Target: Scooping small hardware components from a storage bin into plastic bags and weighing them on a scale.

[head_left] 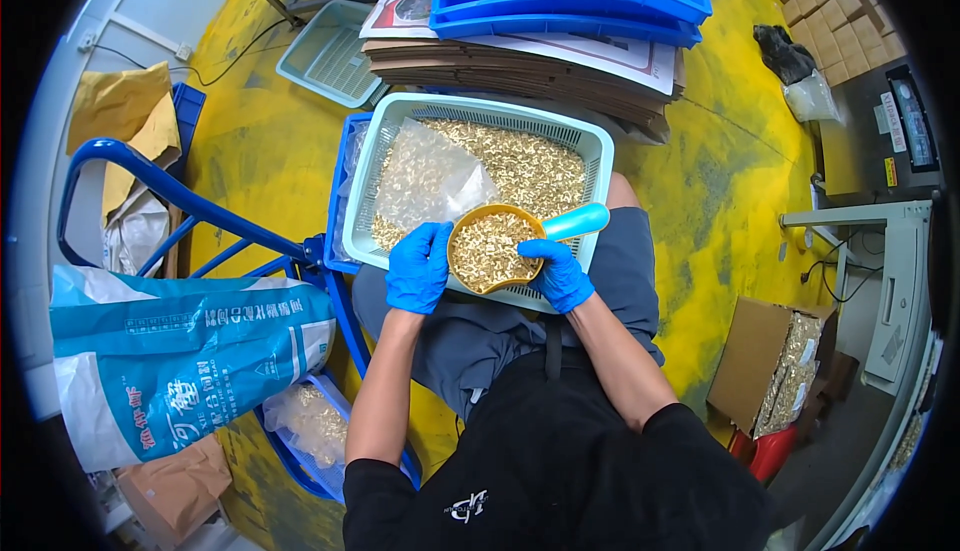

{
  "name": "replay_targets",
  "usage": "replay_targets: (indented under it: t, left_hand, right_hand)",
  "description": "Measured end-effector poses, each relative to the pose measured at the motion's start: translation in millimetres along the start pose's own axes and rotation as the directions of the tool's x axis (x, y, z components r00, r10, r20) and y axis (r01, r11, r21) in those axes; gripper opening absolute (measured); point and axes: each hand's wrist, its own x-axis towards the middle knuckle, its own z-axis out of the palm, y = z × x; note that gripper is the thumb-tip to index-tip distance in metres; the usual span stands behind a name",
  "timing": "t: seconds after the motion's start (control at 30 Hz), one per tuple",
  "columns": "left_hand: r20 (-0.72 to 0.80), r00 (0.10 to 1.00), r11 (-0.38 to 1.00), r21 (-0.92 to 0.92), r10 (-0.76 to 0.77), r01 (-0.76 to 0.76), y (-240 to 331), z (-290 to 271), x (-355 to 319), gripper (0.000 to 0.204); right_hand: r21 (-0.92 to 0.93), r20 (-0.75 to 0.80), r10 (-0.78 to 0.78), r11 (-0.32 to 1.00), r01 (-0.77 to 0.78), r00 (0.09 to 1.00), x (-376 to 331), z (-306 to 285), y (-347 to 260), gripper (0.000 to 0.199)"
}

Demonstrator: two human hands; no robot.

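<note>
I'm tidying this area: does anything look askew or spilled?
The stacked blue trays look somewhat askew: their edges don't line up atop the uneven cardboard stack. I see no clear spill around the light green basket.

Bright, fairly even light fills the view, with the lamp itself out of sight. The yellow floor looks vivid, its dark smudges clear. A whitish glare sits on the crumpled clear bag, and milder highlights lie along the turquoise handle. Soft shadow gathers beneath the cardboard stack, while the black shirt swallows most fold detail. Focus is crisp in the middle: single granules show in the scoop, and both hands appear free of motion blur. Toward the rim, the pale wall curves and softens, and black fisheye corners close around everything.
</note>
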Motion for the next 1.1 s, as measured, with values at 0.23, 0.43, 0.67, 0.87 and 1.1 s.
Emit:
replay_targets:
  t: [0.23, 0.43, 0.67, 0.87, 1.1]
  left_hand:
    - [0.172, 0.959, 0.941, 0.215, 0.227, -0.261, 2.0, -7.7, 2.1, 0.018]
    - [0.31, 0.886, 0.872, 0.245, 0.344, -0.424, 4.8, -8.1, 1.2, 0.01]
    - [0.327, 0.854, 0.808, 0.309, 0.405, -0.501, 6.3, -7.2, -3.7, 0.012]
    - [0.371, 0.84, 0.83, 0.247, 0.395, -0.5, 4.1, -9.9, -3.8, 0.014]
    - [0.461, 0.84, 0.842, 0.298, 0.285, -0.449, 7.1, -16.5, -7.0, 0.024]
  right_hand:
    - [-0.001, -0.076, -0.125, 0.992, 0.125, 0.989, -0.5, 2.2, -4.3, 0.056]
    - [0.003, -0.032, -0.078, 0.997, 0.079, 0.996, 2.3, -10.0, -11.4, 0.048]
    - [0.028, -0.077, -0.105, 0.994, 0.107, 0.991, 9.3, -20.3, -8.4, 0.046]
    - [-0.101, 0.028, -0.071, 0.992, 0.074, 0.997, -6.3, -4.2, -25.6, 0.05]
    - [-0.072, -0.073, -0.02, 0.997, 0.015, 0.997, -0.2, -5.0, -23.6, 0.052]
